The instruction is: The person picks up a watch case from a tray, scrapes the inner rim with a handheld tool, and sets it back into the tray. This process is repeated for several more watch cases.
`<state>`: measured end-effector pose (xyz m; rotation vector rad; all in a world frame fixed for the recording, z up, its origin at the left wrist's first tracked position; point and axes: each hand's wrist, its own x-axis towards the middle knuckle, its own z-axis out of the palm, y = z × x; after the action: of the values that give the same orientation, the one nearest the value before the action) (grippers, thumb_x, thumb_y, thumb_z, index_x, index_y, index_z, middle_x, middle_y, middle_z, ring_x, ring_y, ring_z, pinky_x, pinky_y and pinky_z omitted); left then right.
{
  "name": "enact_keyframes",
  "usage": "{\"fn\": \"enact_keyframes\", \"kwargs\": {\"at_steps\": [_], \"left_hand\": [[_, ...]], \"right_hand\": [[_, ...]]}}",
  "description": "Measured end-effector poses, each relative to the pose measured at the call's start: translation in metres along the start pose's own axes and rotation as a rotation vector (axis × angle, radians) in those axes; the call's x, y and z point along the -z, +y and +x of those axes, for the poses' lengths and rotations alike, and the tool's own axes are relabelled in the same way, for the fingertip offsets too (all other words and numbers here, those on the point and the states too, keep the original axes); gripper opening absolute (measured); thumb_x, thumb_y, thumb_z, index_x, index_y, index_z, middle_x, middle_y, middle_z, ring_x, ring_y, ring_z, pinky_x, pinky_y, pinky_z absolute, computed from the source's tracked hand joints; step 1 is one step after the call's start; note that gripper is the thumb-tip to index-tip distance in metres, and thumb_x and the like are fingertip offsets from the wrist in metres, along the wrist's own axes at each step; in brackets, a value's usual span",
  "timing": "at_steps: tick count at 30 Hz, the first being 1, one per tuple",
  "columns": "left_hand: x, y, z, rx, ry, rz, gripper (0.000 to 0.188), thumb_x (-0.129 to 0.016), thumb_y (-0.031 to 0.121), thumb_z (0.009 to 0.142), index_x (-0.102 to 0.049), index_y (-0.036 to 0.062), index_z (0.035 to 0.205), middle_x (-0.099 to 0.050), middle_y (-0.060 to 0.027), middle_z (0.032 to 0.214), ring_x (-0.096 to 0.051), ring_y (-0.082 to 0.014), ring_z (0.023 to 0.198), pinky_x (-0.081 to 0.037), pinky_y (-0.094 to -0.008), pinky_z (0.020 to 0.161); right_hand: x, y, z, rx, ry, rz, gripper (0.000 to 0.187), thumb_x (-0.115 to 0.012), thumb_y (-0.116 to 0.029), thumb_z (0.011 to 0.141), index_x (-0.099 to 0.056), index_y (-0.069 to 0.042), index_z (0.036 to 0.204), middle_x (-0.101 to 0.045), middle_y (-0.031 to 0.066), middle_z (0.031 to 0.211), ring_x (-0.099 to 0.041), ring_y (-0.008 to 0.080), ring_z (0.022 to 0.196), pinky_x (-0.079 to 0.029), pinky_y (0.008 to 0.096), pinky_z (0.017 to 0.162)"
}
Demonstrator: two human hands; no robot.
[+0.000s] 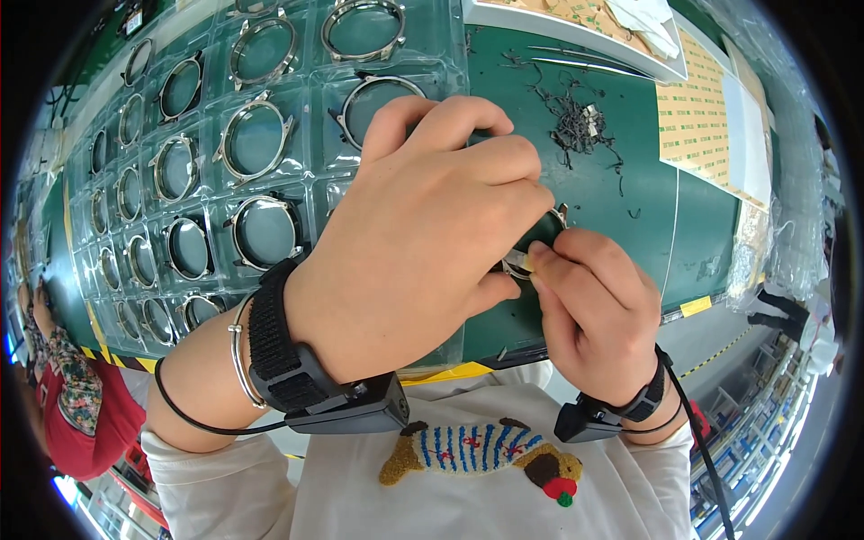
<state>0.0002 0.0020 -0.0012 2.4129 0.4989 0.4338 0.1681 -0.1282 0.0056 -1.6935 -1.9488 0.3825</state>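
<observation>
A round metal watch case is mostly covered by my hands; only parts of its rim show between them. My left hand is curled around it from above, thumb toward me and the other fingers bent on the far side. From the right, my right hand pinches a small pale strip between thumb and forefinger, at the case's near edge. What the strip is, I cannot tell. Left of my hands lies a clear plastic tray with several round silver and dark watch cases in its pockets.
On the green work surface lies a heap of thin black scraps, with metal tweezers behind it. A white box and tan printed adhesive sheets stand at the far right. Another person is at the left.
</observation>
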Motion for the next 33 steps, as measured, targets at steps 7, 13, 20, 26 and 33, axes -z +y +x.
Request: {"fn": "enact_keyframes", "kwargs": {"at_steps": [7,13,20,26,33], "left_hand": [[0.0,0.001,-0.001,0.017,0.0,0.007,0.054,-0.09,0.016,0.057,-0.073,0.0132,0.108,-0.065,-0.0005,0.11,-0.054,-0.029,0.124,-0.034,-0.0482,0.106],[0.002,0.0,0.001,0.009,-0.008,0.03,0.056,-0.091,0.017,0.056,-0.074,0.0133,0.109,-0.066,-0.0016,0.11,-0.055,-0.0295,0.124,-0.035,-0.0485,0.106],[0.0,-0.001,0.0,0.003,0.005,0.046,0.057,-0.092,0.018,0.054,-0.074,0.0133,0.108,-0.066,-0.0019,0.109,-0.055,-0.0294,0.124,-0.036,-0.0484,0.105],[0.0,-0.001,-0.001,0.013,0.007,0.056,0.056,-0.092,0.018,0.054,-0.074,0.0135,0.107,-0.066,-0.0023,0.109,-0.056,-0.0296,0.123,-0.036,-0.0483,0.105],[0.0,0.0,0.002,0.015,-0.007,0.079,0.056,-0.092,0.019,0.054,-0.073,0.0133,0.106,-0.066,-0.0024,0.109,-0.056,-0.0298,0.124,-0.036,-0.0485,0.105]], "right_hand": [[0.007,0.006,0.0,-0.014,-0.047,0.113,0.02,-0.072,0.011,0.078,-0.073,0.002,0.097,-0.064,0.0126,0.098,-0.065,0.0259,0.076,-0.052,0.0327,0.063],[-0.001,0.0,-0.002,-0.037,0.01,0.031,0.021,-0.072,0.011,0.078,-0.073,0.001,0.097,-0.063,0.0122,0.099,-0.064,0.025,0.076,-0.052,0.0323,0.062],[-0.007,-0.002,-0.001,-0.075,0.078,0.017,0.021,-0.072,0.011,0.078,-0.073,0.001,0.097,-0.063,0.012,0.098,-0.063,0.0238,0.074,-0.05,0.0312,0.061],[0.005,0.003,-0.002,-0.041,-0.033,0.088,0.022,-0.072,0.011,0.078,-0.073,0.001,0.097,-0.062,0.0119,0.1,-0.062,0.022,0.071,-0.05,0.03,0.06],[-0.016,-0.003,-0.003,-0.064,0.149,-0.021,0.023,-0.074,0.004,0.076,-0.072,-0.004,0.098,-0.059,0.0073,0.1,-0.061,0.0209,0.065,-0.05,0.0337,0.056]]}}
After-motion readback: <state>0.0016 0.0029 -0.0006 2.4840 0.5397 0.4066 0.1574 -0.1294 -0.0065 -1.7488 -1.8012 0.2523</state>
